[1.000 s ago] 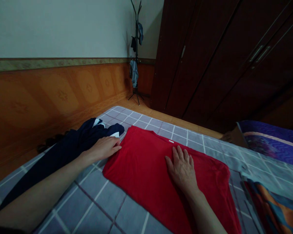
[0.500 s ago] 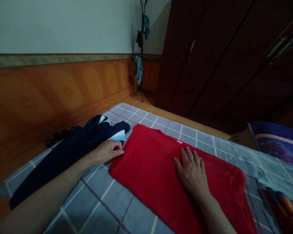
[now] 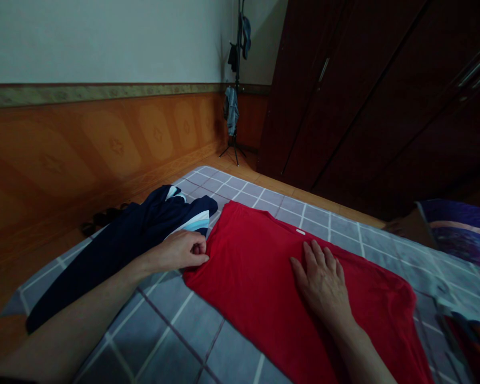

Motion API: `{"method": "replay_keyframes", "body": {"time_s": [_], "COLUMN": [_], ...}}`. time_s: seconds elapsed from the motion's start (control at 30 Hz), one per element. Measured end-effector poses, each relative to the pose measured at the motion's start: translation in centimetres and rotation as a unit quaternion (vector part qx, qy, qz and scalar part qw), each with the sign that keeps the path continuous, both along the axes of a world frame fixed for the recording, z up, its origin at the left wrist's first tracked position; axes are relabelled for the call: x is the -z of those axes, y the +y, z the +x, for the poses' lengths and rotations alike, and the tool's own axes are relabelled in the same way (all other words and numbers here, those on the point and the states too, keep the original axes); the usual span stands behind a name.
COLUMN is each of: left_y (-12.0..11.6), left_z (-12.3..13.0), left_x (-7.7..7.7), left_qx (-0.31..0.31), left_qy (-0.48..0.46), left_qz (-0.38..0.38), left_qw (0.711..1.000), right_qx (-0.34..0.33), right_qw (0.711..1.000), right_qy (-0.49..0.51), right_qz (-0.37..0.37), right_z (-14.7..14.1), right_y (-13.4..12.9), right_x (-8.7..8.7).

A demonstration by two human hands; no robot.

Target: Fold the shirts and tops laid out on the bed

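Observation:
A red shirt (image 3: pixel 256 266) lies folded flat across the bed, with a small white label on its far edge. At its left edge, my left hand (image 3: pixel 184 249) is closed, thumb and curled fingers pinching the cloth; the exact grip is partly hidden. My right hand (image 3: pixel 322 277) rests flat on top of the shirt, fingers spread and holding nothing. Just beyond my left forearm lies a crumpled navy garment (image 3: pixel 132 234) with white and light blue bands.
Under the clothes is a grey checked bedsheet (image 3: pixel 176 320). Dark, blurred items (image 3: pixel 468 341) lie at the right edge. A coat rack (image 3: pixel 237 69) stands in the corner beside a dark wardrobe (image 3: pixel 344 106). Shoes (image 3: pixel 100 218) sit on the floor at left.
The whole view has shifted slightly, so everything appears a little further right. Both hands keep nearly the same places on the red shirt.

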State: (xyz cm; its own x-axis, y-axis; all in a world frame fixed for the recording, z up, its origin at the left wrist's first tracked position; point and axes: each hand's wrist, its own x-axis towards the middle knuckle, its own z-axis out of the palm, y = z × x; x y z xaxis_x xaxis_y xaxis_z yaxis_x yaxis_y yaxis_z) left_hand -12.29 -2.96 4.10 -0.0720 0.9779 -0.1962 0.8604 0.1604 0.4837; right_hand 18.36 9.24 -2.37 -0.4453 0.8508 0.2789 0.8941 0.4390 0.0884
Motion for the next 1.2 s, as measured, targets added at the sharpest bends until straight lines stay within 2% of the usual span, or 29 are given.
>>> {"method": "replay_keyframes", "body": {"time_s": [0.13,0.2,0.37,0.47,0.53,0.63,0.67,0.73,0.8,0.87,1.0,1.1,1.2], "left_y": [-0.2,-0.2,0.0,-0.1,-0.3,-0.6,-0.7,-0.8,-0.9,-0.9,-1.0,-1.1,-0.6], "left_z": [0.2,0.2,-1.0,-1.6,-1.2,1.2,2.2,4.3,5.8,6.4,5.4,4.6,5.3], "left_x": [0.8,1.0,0.6,0.2,-0.2,-0.7,-0.6,-0.1,0.8,1.7,2.6,2.1,1.3], "left_qx": [0.026,0.030,0.004,0.001,-0.013,-0.016,0.012,0.121,0.225,0.257,0.196,0.165,0.122], "left_qy": [0.061,0.059,0.018,0.051,0.095,0.133,0.129,0.109,0.093,0.095,0.125,0.162,0.198], "left_qz": [0.030,0.031,-0.006,-0.016,0.013,0.138,0.173,0.188,0.140,0.082,0.024,0.009,0.048], "left_qw": [0.997,0.997,1.000,0.999,0.995,0.981,0.976,0.969,0.960,0.958,0.972,0.973,0.971], "right_qx": [-0.001,0.000,0.004,0.005,0.007,0.008,0.009,0.011,0.012,0.011,0.011,0.013,0.015], "right_qw": [1.000,1.000,1.000,1.000,1.000,1.000,1.000,1.000,1.000,1.000,1.000,1.000,1.000], "right_qy": [0.005,0.007,0.009,0.009,0.006,-0.003,-0.007,-0.012,-0.014,-0.012,-0.014,-0.013,-0.009], "right_qz": [0.006,0.002,-0.001,-0.002,-0.006,-0.007,-0.006,-0.006,-0.007,-0.004,-0.001,-0.007,-0.008], "right_z": [0.0,0.0,0.0,0.0,-0.1,-0.1,-0.1,-0.1,-0.2,-0.2,-0.2,-0.2,-0.3], "right_y": [0.0,0.0,0.1,0.1,0.0,0.0,0.0,-0.1,-0.1,-0.1,-0.2,-0.3,-0.4], "right_x": [0.1,0.1,0.1,0.1,0.0,-0.1,-0.1,-0.1,-0.2,-0.2,-0.3,-0.5,-0.6]}}
